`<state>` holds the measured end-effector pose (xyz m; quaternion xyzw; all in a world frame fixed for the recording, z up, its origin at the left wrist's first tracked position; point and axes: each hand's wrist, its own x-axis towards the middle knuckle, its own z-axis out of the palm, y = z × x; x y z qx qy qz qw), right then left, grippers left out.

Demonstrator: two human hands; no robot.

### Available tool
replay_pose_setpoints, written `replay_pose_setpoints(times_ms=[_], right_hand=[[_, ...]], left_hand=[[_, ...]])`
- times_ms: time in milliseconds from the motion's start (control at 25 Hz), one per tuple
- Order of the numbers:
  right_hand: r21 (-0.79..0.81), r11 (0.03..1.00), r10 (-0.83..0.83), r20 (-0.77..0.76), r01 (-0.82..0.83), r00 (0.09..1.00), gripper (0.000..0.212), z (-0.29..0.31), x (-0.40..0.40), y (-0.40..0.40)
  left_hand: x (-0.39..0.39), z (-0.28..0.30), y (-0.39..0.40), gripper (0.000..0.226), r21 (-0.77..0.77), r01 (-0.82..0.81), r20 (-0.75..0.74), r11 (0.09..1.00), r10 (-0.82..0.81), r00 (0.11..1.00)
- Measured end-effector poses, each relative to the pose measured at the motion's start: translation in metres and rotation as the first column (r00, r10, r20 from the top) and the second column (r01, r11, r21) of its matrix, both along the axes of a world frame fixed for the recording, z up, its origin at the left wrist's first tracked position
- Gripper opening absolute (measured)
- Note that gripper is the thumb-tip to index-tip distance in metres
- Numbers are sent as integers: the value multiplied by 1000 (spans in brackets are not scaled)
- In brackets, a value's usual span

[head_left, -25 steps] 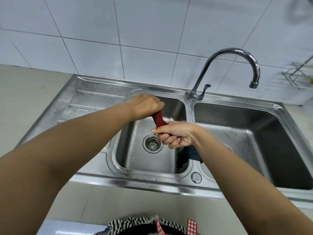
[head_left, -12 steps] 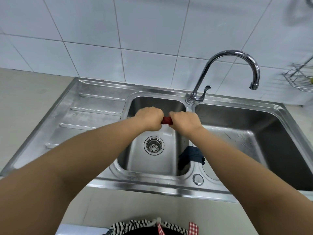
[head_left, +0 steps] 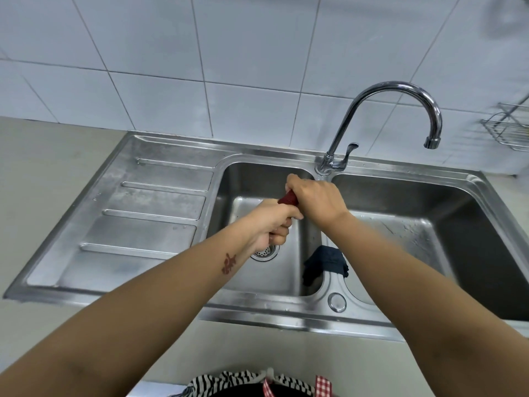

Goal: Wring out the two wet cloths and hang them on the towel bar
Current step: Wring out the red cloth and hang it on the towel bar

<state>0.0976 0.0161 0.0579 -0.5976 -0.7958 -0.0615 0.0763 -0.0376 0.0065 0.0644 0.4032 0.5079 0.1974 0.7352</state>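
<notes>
A red cloth [head_left: 288,199] is twisted into a tight roll over the left sink basin [head_left: 257,179]. My left hand [head_left: 272,224] grips its near end, palm turned up. My right hand [head_left: 316,200] grips its far end from above, knuckles up. Only a short piece of red shows between the two fists. A dark blue cloth [head_left: 325,262] hangs crumpled over the divider between the two basins, just under my right forearm. No towel bar is in view.
The drain strainer [head_left: 264,251] sits below my left wrist. A curved chrome tap [head_left: 380,110] rises behind the basins, no water running. A ribbed draining board [head_left: 148,210] lies left, the right basin [head_left: 429,224] right. A wire rack [head_left: 506,130] hangs on the tiled wall.
My two fists have turned against each other on the red cloth: the left rolled palm-up and dropped nearer, the right rose farther back. The blue cloth has not moved.
</notes>
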Motion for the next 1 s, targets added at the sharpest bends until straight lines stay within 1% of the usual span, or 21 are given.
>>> replay_pose_setpoints(times_ms=[80,200,360,520,560,600,680,720,800,840,920,1000], right_hand=[[47,999,6,-70,-2,998,16,-2,-2,1],[106,994,11,-164,7,986,14,-5,-4,4],[147,987,-23,-280,67,960,14,-9,-10,1],[213,968,-46,-376,135,925,12,-7,-15,-4],[200,969,-61,-381,147,923,13,-7,-15,-5],[158,974,-89,-379,160,921,14,-8,-13,-5],[27,984,-154,-380,177,912,21,-17,-11,-3],[-27,984,-174,-394,177,903,25,-22,-10,-4],[-82,980,-197,-442,179,875,40,-34,-8,-3],[-118,976,-218,-487,184,845,48,-40,-8,-3],[-195,964,-262,-616,178,743,55,-42,-11,-4],[-218,960,-279,-712,174,645,46,-40,-12,-4]], left_hand=[[0,5,-3,29,-47,-55,69,997,58,996],[1,14,-6,32,-83,-92,125,992,102,987],[1,19,-10,33,-111,-98,159,989,115,980],[1,18,-9,33,-82,-74,178,994,88,980],[0,16,-7,31,-47,-60,147,997,66,987],[-2,13,-4,26,14,-28,78,1000,27,997],[-12,6,7,12,129,86,-103,988,-73,992],[-18,1,14,11,142,129,-163,981,-105,981],[-31,-6,27,17,124,146,-222,981,-116,968],[-36,-7,32,21,118,139,-239,983,-108,965],[-42,-9,37,32,132,132,-281,982,-90,956],[-46,-13,41,41,185,143,-341,972,-73,937]])
